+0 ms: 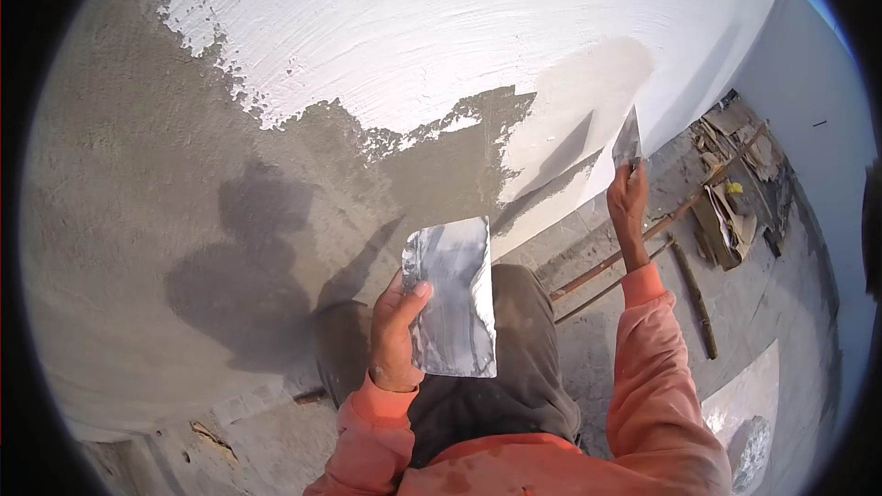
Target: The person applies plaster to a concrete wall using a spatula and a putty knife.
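My left hand is closed on the left side of a flat rectangular plaster board, with the thumb lying over its grey-streaked face. White plaster clings along the board's right edge. Out to the right, my right hand grips a putty knife, its thin blade pointing up along the wall. The blade is at the wall's white coat; whether it touches cannot be made out. White plaster covers the upper part of the wall, with a ragged lower border. Below and left of it, the wall is bare grey cement.
Wooden poles lie on the floor at the right, near torn cardboard and other debris. A pale sheet with a crumpled plastic bag lies at lower right. Another wall stands beyond.
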Motion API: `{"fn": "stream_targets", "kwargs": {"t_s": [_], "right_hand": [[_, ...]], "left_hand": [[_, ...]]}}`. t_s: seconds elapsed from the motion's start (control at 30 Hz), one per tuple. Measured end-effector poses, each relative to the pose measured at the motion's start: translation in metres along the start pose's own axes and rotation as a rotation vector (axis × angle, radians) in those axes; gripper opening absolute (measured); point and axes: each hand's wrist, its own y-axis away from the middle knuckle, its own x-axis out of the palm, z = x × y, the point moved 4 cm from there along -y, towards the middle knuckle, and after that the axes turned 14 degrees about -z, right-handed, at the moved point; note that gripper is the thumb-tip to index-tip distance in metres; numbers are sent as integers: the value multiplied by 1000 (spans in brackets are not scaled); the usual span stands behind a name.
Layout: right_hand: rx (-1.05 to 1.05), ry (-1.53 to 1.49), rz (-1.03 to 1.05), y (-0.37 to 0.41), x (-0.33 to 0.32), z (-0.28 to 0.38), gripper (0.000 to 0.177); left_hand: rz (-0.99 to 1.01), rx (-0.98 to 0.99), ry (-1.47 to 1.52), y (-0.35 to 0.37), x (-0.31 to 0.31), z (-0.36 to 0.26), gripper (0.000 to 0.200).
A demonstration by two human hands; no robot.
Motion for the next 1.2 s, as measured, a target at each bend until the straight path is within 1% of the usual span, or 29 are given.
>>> {"fn": "stream_targets", "kwargs": {"t_s": [0.03, 0.07, 0.17, 0.23, 0.27, 0.3, 0.33, 0.37, 0.4, 0.43, 0.47, 0.5, 0.57, 0.63, 0.73, 0.83, 0.9, 0.93, 0.97, 1.0, 1.03, 1.07, 1.17, 1.2], "right_hand": [[36, 46, -21, -18, 8, 3, 40], [31, 7, -105, -29, 17, 2, 41], [96, 48, -76, -44, 39, 16, 42], [-33, -11, -151, -36, 52, 24, 42], [73, -63, -99, -25, 57, 25, 42], [-16, -71, -117, -10, 58, 42, 44], [-165, -30, -140, 7, 64, 46, 46], [-186, -6, -118, 28, 65, 64, 50], [-269, -5, -135, 50, 68, 77, 53], [-293, -30, -117, 72, 71, 87, 58], [-236, -77, -75, 93, 73, 99, 63], [-313, -66, -76, 113, 72, 112, 64], [-328, -169, 8, 144, 72, 130, 73], [-399, -207, 63, 162, 60, 148, 70], [-125, -428, 328, 173, 34, 155, 52], [394, -394, 493, 159, -1, 151, 36], [294, -493, 176, 122, -10, 129, 29], [304, -412, 82, 88, -12, 112, 26], [296, -366, -24, 54, -15, 108, 22], [256, -234, -114, 21, -13, 91, 20], [206, -297, -220, -10, -5, 77, 18], [126, -100, -243, -35, -1, 64, 23], [-6, -28, -252, -73, 27, 34, 33], [43, -26, -180, -70, 28, 46, 37]], "left_hand": [[-6, 6, -12, 4, -2, 2, 44], [-11, 13, -25, 8, -4, 3, 44], [-47, 20, -24, 17, -13, 8, 44], [-81, 34, -9, 20, -18, 8, 44], [-87, 47, 7, 20, -20, 9, 43], [-92, 58, 22, 18, -24, 10, 43], [-98, 68, 36, 17, -26, 10, 43], [-112, 76, 39, 16, -27, 8, 43], [-127, 83, 40, 16, -29, 7, 43], [-142, 92, 38, 17, -29, 5, 43], [-171, 109, 33, 18, -30, 4, 43], [-198, 126, 30, 19, -31, 4, 43], [-231, 147, 26, 17, -33, 1, 43], [-248, 159, 24, 19, -33, 0, 43], [-272, 155, 42, 16, -39, 1, 42], [-300, 124, 76, 14, -43, 7, 40], [-274, 115, 74, 15, -46, 12, 38], [-260, 108, 72, 16, -48, 15, 38], [-257, 104, 67, 17, -50, 17, 37], [-251, 100, 64, 18, -51, 19, 37], [-243, 99, 60, 18, -52, 19, 37], [-229, 90, 70, 19, -50, 20, 37], [-206, 70, 82, 23, -51, 23, 38], [-202, 67, 77, 23, -53, 25, 39]]}}
